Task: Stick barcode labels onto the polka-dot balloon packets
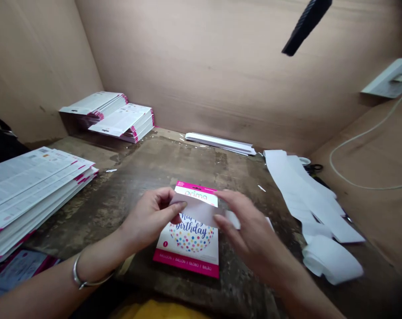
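Directions are taken from the balloon packet, with 12 o'clock at the far edge of the worktable. The packet is laid directly in front of the person, printed face up and hang slot toward 12 o'clock; its lettering is thus kept upright to the viewer. A pale strip is held across the packet's upper half, partly covering the print; whether the two touch cannot be determined. The strip's left end is pinched between thumb and fingers of the left hand. The thumb and forefinger of the right hand are placed about the opposite end; because of blur, a firm grip there cannot be confirmed. Support at both ends would presumably keep the strip level.

Stacked cards are set at 9 to 10 o'clock and 11 o'clock, apparently to leave the centre accessible. A bundle of flat strips is laid near 12 o'clock, lengthwise along the back wall. White paper bands are spread from 2 to 4 o'clock, seemingly within right-hand reach, with scissors just beside them.
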### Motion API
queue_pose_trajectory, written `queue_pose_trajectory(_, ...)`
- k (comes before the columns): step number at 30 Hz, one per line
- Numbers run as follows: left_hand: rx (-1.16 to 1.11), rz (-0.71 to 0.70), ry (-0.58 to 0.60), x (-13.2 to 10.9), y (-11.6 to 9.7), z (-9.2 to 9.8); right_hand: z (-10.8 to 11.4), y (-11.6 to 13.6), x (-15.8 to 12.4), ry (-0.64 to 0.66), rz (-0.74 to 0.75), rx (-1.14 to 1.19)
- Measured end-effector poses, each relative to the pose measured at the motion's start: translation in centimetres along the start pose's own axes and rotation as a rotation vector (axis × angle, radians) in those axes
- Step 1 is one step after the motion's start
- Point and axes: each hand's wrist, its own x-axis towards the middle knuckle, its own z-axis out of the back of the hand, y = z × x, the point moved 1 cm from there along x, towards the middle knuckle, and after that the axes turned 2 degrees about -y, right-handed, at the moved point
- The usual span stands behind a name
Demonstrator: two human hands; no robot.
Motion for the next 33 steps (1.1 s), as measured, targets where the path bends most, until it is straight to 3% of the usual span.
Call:
queue_pose_trajectory(2, 0.029, -0.029, 0.007, 0.0, 0.0, -0.1, -2.4, 1.2, 1.1, 0.101, -0.084, 0.256)
queue_pose_trajectory(4, 0.153, -0.118, -0.054, -0.3, 0.7, 0.4, -4.0, 0.6, 1.8, 0.113, -0.227, 0.462)
queue_pose_trajectory(7, 0.604, -0.477, -0.112, -1.7, 2.5, 1.0, -4.8, -1.6, 2.2, 0.116, -0.394, 0.599)
queue_pose_trajectory(9, 0.915, -0.722, 0.013, -3.1, 3.9, 0.4, -5.0, -2.4, 2.2, 0.202, -0.438, 0.565)
queue_pose_trajectory(11, 1.08, -0.837, 0.142, -4.3, 5.1, -0.4, -5.3, -2.4, 2.1, 0.294, -0.429, 0.455)
queue_pose_trajectory(17, 1.238, -0.873, 0.144, -4.7, 6.2, -1.8, -6.4, -1.5, 2.1, 0.329, -0.335, 0.132)
queue_pose_trajectory(26, 1.255, -0.831, 0.17, -4.7, 6.1, -1.5, -7.4, -0.2, 2.4, 0.357, -0.291, -0.004)
queue_pose_trajectory(33, 1.204, -0.806, 0.045, -4.8, 6.6, -1.3, -7.5, -0.1, 2.8, 0.394, -0.296, -0.064)
